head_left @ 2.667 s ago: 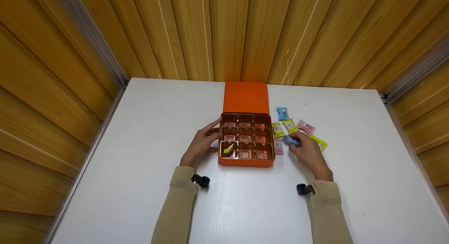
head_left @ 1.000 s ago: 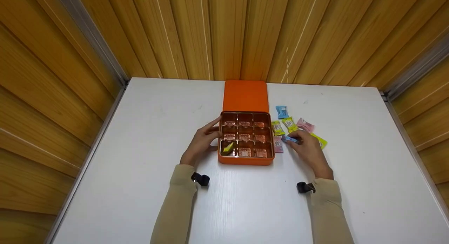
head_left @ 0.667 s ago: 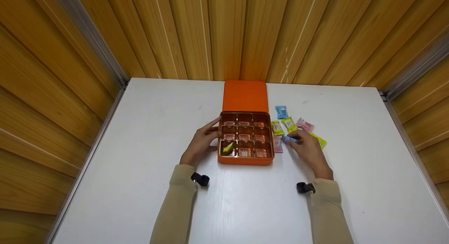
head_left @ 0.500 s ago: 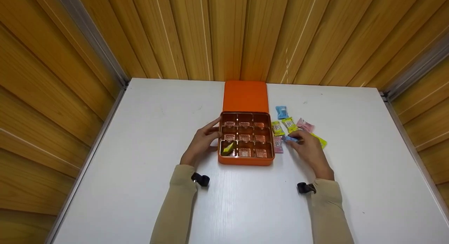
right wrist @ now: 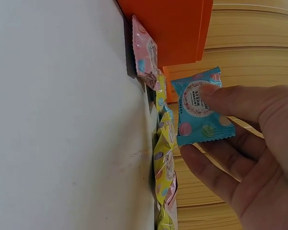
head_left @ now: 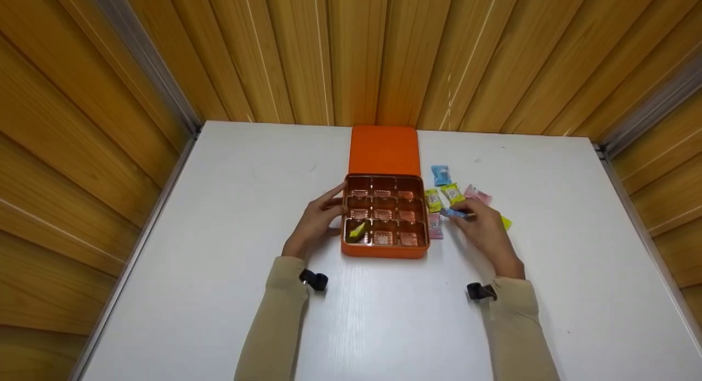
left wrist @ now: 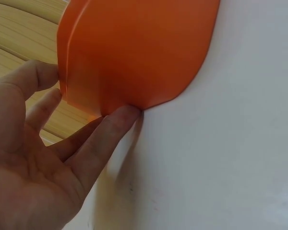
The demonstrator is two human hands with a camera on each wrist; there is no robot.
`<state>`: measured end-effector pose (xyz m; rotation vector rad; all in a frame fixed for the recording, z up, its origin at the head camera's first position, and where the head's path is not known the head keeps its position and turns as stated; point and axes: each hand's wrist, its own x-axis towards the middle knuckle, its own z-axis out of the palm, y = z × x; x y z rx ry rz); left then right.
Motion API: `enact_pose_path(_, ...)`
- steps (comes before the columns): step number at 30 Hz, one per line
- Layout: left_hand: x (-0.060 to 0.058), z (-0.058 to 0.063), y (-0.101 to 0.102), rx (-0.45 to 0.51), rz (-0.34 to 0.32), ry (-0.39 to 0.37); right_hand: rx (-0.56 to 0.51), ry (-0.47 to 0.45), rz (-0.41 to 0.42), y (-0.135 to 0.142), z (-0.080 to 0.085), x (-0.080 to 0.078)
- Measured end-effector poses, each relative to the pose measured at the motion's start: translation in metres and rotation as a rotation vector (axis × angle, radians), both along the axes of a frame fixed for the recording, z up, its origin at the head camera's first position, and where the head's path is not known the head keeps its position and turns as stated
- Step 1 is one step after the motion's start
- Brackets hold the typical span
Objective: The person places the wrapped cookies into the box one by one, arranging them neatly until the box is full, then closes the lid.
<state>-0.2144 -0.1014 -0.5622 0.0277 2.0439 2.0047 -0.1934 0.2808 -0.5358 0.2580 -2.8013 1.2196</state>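
Observation:
My left hand [head_left: 315,225] touches the left wall of an orange tin [head_left: 384,252] with extended fingers; the left wrist view shows its fingertips against the orange side [left wrist: 144,52]. A clear tray of small compartments lines the tin, and one yellow wrapped candy [head_left: 357,232] lies in the front left compartment. Right of the tin, my right hand [head_left: 485,230] pinches a blue candy packet [right wrist: 201,112] between thumb and fingers. In the right wrist view the packet hangs off the table, its printed round label facing the camera.
Loose packets lie right of the tin: a blue one [head_left: 441,175], two yellow ones [head_left: 453,193] side by side, pink ones [head_left: 435,226], and a yellow one [head_left: 505,222] partly behind my right hand. The tin's lid [head_left: 384,151] lies folded back toward the wooden wall [head_left: 384,57].
My right hand has shifted slightly to the right and turned, tilting the blue candy packet and covering more of the yellow packet behind it. The left hand and tin stay in place.

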Motion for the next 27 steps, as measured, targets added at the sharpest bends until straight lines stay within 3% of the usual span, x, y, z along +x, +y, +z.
enact_pose_path(10,-0.001,0.000,-0.001,0.000,0.000,-0.002,0.014,0.001,0.028,-0.004,0.011,-0.001)
enact_pose_path(27,0.000,0.001,0.000,0.006,0.000,-0.007,0.021,0.107,0.106,-0.018,0.022,-0.001)
